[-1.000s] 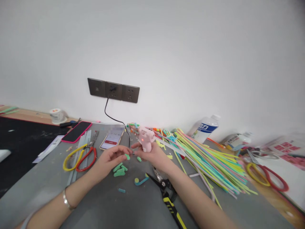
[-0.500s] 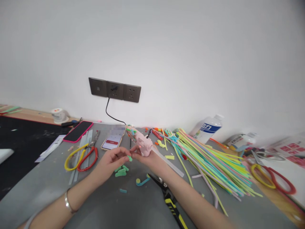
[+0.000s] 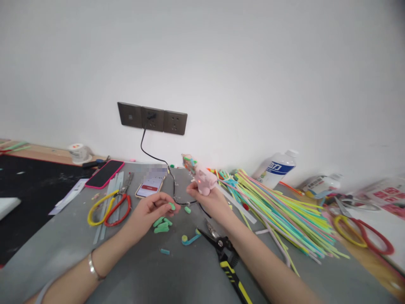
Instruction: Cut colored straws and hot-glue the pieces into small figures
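Observation:
My left hand (image 3: 155,210) is closed, thumb and fingertips pinching a small green fuzzy piece (image 3: 171,206). Wrapped in my right hand (image 3: 210,202) is a pink hot glue gun (image 3: 206,181), its nozzle end coated in coloured bits and tilted up to the left. Several short green pieces (image 3: 161,228) lie just below my left hand, and a single green piece (image 3: 187,210) rests between the two hands. Closer to me are a blue strip with a coiled yellow end (image 3: 190,240) and a short blue piece (image 3: 165,251).
Black-and-yellow cutters (image 3: 226,253) lie under my right forearm. A heap of coloured pipe cleaners (image 3: 275,211) spreads rightward, a bottle (image 3: 278,169) behind it. To the left are red-and-yellow scissors (image 3: 117,207), a phone (image 3: 151,181) and a pink-edged phone (image 3: 105,174). A black cord (image 3: 174,181) crosses the table.
My right hand has moved right and away from my left hand, carrying the glue gun. The cord and a green piece between the hands now show. My left hand has barely moved.

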Motion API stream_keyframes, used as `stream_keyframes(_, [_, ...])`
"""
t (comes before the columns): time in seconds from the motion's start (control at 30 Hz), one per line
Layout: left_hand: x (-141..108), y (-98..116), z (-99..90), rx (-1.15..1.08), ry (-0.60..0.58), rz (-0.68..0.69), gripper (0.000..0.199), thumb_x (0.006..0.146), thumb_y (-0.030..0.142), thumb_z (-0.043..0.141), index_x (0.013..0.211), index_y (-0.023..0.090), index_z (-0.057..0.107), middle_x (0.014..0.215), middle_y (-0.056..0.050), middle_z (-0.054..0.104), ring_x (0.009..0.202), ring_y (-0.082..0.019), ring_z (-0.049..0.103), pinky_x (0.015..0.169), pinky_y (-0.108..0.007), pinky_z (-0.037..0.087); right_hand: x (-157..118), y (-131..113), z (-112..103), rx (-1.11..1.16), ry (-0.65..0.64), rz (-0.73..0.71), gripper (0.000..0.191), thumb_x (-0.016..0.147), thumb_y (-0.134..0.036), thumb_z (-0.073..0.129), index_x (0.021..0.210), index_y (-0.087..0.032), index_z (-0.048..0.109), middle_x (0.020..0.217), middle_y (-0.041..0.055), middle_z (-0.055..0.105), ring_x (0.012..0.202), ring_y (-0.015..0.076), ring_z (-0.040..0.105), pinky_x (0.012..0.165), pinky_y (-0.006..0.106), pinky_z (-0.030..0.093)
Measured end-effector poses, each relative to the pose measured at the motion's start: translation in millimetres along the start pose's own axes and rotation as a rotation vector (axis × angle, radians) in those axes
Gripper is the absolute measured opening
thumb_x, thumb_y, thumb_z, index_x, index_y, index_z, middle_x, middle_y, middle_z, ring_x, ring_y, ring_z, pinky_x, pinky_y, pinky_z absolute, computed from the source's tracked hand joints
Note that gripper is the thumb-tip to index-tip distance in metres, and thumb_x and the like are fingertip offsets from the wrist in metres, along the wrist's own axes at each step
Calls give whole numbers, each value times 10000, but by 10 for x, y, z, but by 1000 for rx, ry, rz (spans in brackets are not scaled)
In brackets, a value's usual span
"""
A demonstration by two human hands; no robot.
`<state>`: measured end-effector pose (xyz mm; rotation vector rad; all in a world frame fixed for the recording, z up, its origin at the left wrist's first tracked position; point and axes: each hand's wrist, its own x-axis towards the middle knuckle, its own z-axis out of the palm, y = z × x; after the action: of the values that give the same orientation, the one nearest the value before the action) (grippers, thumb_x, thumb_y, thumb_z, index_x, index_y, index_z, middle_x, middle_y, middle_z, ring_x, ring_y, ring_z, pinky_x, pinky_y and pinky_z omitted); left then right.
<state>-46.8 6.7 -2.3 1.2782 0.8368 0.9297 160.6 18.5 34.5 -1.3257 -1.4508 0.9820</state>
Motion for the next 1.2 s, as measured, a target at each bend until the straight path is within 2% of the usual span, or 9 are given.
stream_keyframes(0.13, [11, -15, -16, -55, 37, 18, 317, 798, 434, 759, 957, 179, 659, 895, -66, 778, 805, -187, 722, 757, -284, 572, 146, 122, -180, 63, 131, -42, 249, 698, -423, 736, 713, -189, 655, 646, -8, 615, 638, 164, 531, 614, 280, 392])
stream_keyframes(0.23, [29, -44, -49, -51, 53, 22, 318, 801, 437, 757, 964, 182, 659, 914, -65, 777, 821, -180, 716, 772, -279, 570, 279, 268, -331, 160, 229, 34, 330, 682, -485, 761, 721, -185, 628, 512, -58, 490, 504, 120, 420, 507, 254, 316])
stream_keyframes(0.33, [45, -57, -74, -21, 65, 15, 289, 817, 442, 739, 930, 185, 669, 949, -66, 769, 850, -176, 700, 776, -272, 567, 376, 373, -473, 224, 239, 79, 390, 680, -520, 757, 801, -171, 632, 474, -83, 431, 457, 101, 354, 466, 246, 258])
stream_keyframes(0.43, [55, -48, -73, 22, 100, 44, 283, 803, 440, 748, 919, 188, 690, 946, -51, 740, 840, -166, 666, 772, -271, 568, 392, 356, -579, 270, 182, 100, 474, 650, -562, 775, 855, -160, 630, 495, -91, 412, 442, 87, 342, 449, 240, 240])
stream_keyframes(0.5, [62, -42, -69, 48, 130, 60, 298, 772, 449, 769, 895, 187, 697, 863, -28, 707, 771, -158, 643, 730, -271, 568, 355, 278, -621, 335, 66, 96, 487, 650, -595, 777, 831, -177, 603, 512, -99, 388, 426, 73, 318, 442, 235, 223])
stream_keyframes(0.6, [71, -44, -72, 61, 154, 56, 317, 752, 467, 774, 865, 184, 687, 731, 0, 655, 685, -151, 624, 665, -263, 549, 251, 121, -642, 388, -139, 84, 483, 730, -639, 716, 670, -214, 496, 474, -98, 354, 394, 65, 272, 432, 241, 181])
stream_keyframes(0.77, [66, -39, -81, 46, 160, 35, 328, 756, 476, 765, 875, 185, 669, 738, 12, 635, 651, -135, 604, 635, -249, 528, 70, -20, -559, 414, -335, 80, 521, 768, -648, 675, 605, -228, 414, 443, -100, 332, 362, 56, 228, 409, 233, 166])
stream_keyframes(1.0, [49, 4, -50, 122, 133, 91, 268, 774, 415, 755, 852, 184, 643, 747, 27, 600, 608, -113, 586, 590, -223, 484, -51, 10, -216, 280, -187, 94, 341, 698, -456, 761, 768, -205, 541, 587, -16, 623, 448, 94, 423, 446, 233, 286])
stream_keyframes(1.2, [45, 24, 19, 138, 61, 120, 263, 748, 403, 756, 793, 174, 634, 752, 7, 595, 624, -123, 563, 571, -230, 504, -151, 10, 88, 170, -189, 84, 218, 661, -337, 737, 716, -198, 578, 669, -6, 625, 549, 125, 475, 515, 254, 373])
